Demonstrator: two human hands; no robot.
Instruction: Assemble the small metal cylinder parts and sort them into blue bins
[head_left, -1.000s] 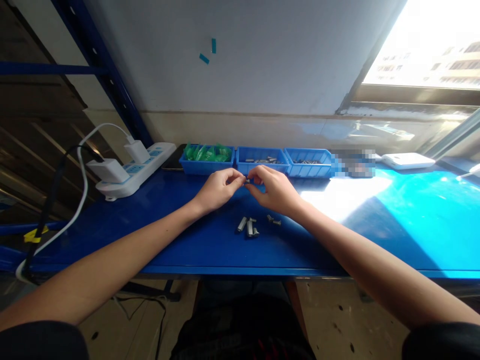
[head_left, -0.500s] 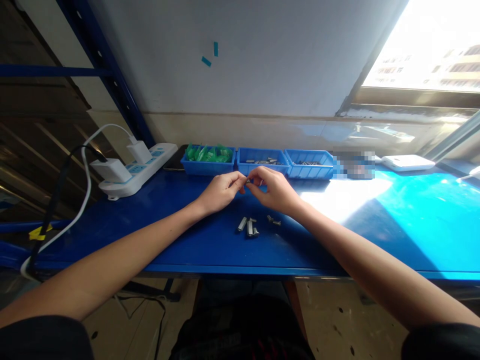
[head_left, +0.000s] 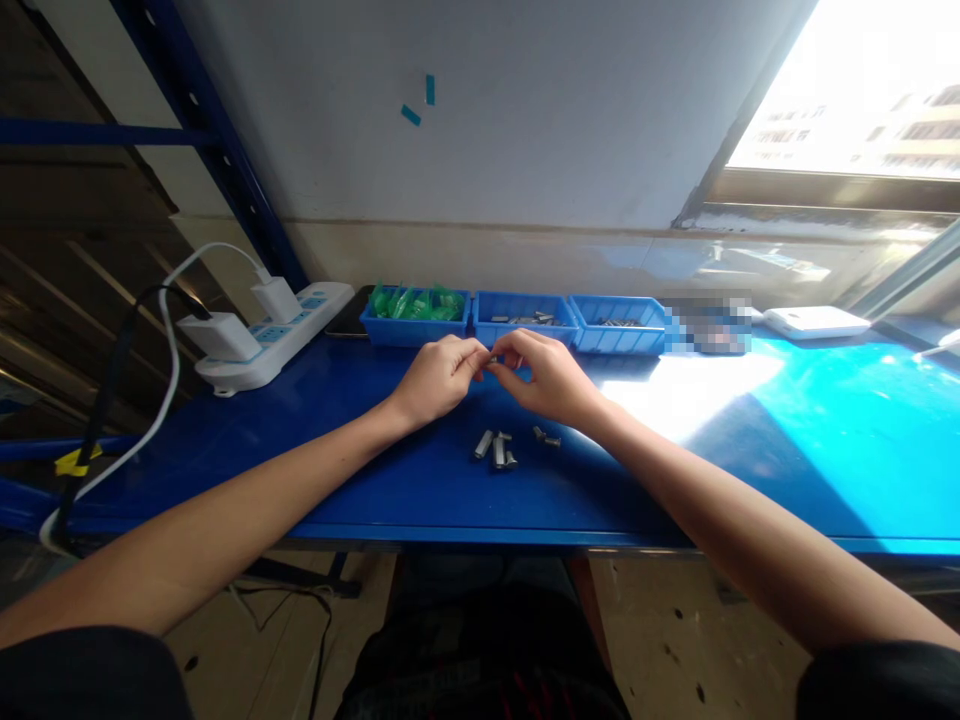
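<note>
My left hand (head_left: 439,377) and my right hand (head_left: 546,377) meet fingertip to fingertip above the blue bench (head_left: 375,470), both pinched on one small metal part (head_left: 490,364) held between them. The part is mostly hidden by the fingers. Just in front of the hands, a few short metal cylinders (head_left: 496,449) and two small screws (head_left: 547,437) lie loose on the bench.
Three blue bins stand along the wall: one with green pieces (head_left: 415,316), two with metal parts (head_left: 525,321) (head_left: 619,326). A white power strip (head_left: 262,340) with two chargers and cables lies at the left. A white flat box (head_left: 814,321) sits at the right by the window.
The hands have stayed together on the small part, with only slight shifts of the fingers. The loose parts on the bench have not moved.
</note>
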